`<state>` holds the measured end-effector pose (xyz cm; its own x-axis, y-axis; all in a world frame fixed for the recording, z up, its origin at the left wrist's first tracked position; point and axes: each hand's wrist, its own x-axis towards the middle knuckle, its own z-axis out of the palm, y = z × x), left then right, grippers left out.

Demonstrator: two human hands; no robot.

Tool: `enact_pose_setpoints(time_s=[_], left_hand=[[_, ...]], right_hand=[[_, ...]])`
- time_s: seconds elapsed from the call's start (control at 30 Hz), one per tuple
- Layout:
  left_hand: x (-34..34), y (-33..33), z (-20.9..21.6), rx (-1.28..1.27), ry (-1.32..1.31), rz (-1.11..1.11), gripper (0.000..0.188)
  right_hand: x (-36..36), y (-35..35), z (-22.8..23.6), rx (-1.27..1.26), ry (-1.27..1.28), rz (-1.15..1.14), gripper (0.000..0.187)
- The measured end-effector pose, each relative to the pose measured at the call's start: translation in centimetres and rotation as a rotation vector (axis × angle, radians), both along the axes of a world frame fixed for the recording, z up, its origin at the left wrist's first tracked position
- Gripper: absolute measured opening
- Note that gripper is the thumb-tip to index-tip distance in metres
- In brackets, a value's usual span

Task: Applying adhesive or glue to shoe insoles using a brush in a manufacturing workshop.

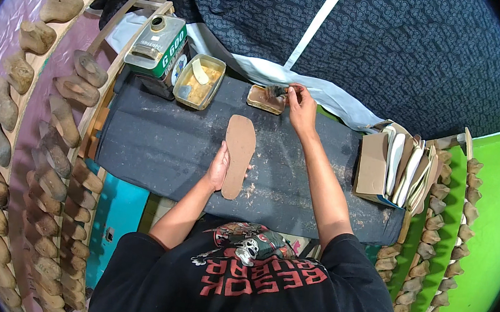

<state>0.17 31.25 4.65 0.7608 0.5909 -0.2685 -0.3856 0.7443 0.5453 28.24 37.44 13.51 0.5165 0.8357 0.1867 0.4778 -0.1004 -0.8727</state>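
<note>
My left hand [218, 166] grips a brown insole [238, 155] by its left edge, with fingertips showing at its right edge. It is held above the table, toe end pointing away from me. Farther right, my right hand [302, 108] pinches a small dark brush-like tool [277, 91], blurred, over a shallow rectangular tin [257, 97] with brownish contents. To the left of that tin stands a bigger open container [178, 92] of yellowish paste, with a pale flat scraper [199, 72] lying in it.
A dark cloth-covered table [141, 144] lies before me. At its back left is a metal can [157, 55]; at the right, a cardboard box [372, 166] holds upright insoles. Racks of wooden shoe lasts [52, 181] line both sides. A dark patterned curtain [383, 48] hangs behind.
</note>
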Motion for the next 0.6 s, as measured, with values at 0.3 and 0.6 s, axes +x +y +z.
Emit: enact_pose_setpoints(time_s=[0.3,0.6], left_hand=[[1.1,-0.3,0.3,-0.018,-0.002,-0.043,0.073],[1.7,-0.6,0.2,-0.003,0.033,-0.042,0.073]], right_hand=[[-1.3,-2.5,1.3,0.131,-0.091,0.0,0.022],[-1.5,-4.1,0.2,0.098,0.14,-0.03,0.024]])
